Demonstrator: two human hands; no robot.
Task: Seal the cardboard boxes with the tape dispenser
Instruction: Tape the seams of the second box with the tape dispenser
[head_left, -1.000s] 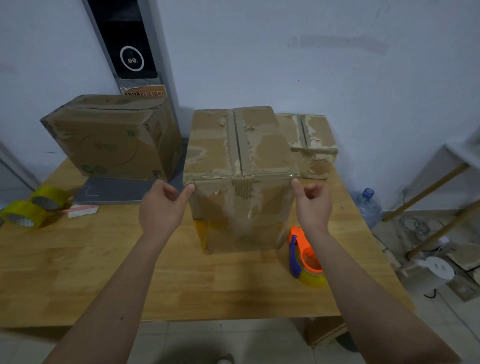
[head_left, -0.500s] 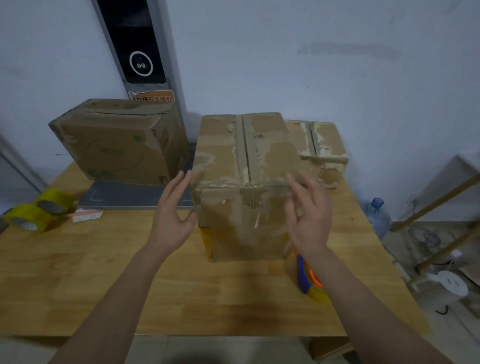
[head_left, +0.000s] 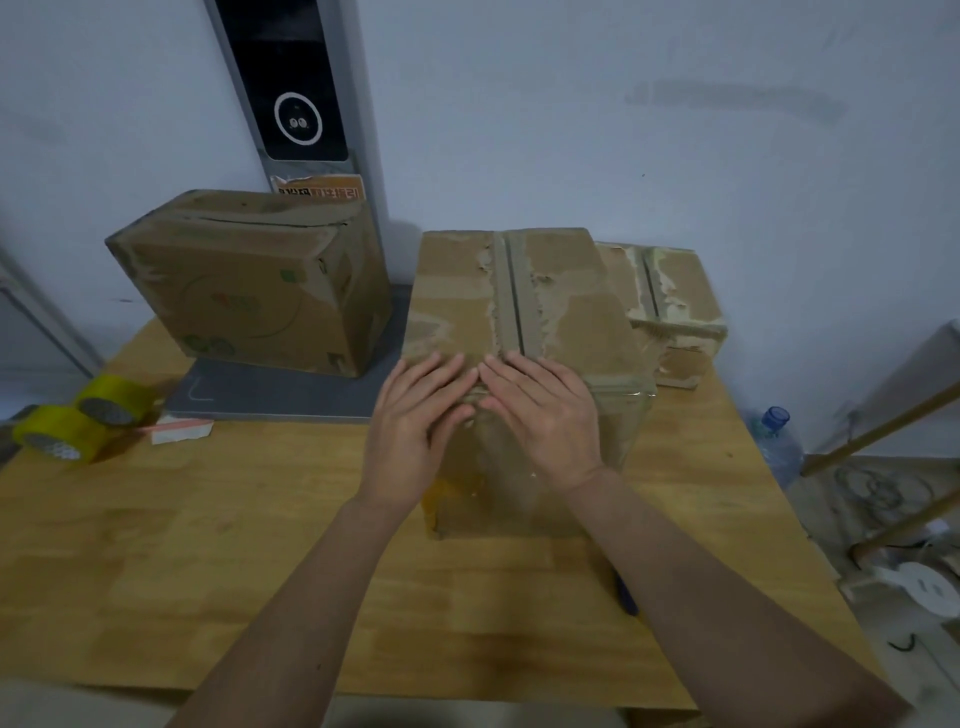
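- The cardboard box in the middle stands on the wooden surface, and its top flaps are closed with a strip of tape along the centre seam.
- The left hand lies flat on the near top edge of this box, with the fingers straight and together, pointing away from the person.
- The right hand lies just beside it in the same way, fingers straight, and the fingertips of both hands almost touch at the seam.
- Both hands are released and flat; they press on the box and grasp nothing.
- Both forearms come in from the lower edge of the view and meet at the box.
- A second cardboard box stands to the left and further back, tilted, on a grey board.
- A third, smaller box stands behind the middle one on the right, touching it or nearly so.
- Only a small blue part of the tape dispenser shows under the right forearm, near the right edge of the surface.
- Two yellow tape rolls lie near the left edge, well apart from the hands.
- The near part of the surface in front of the box is open wood, on both sides of the arms.
- Past the right edge, a water bottle stands on the floor.
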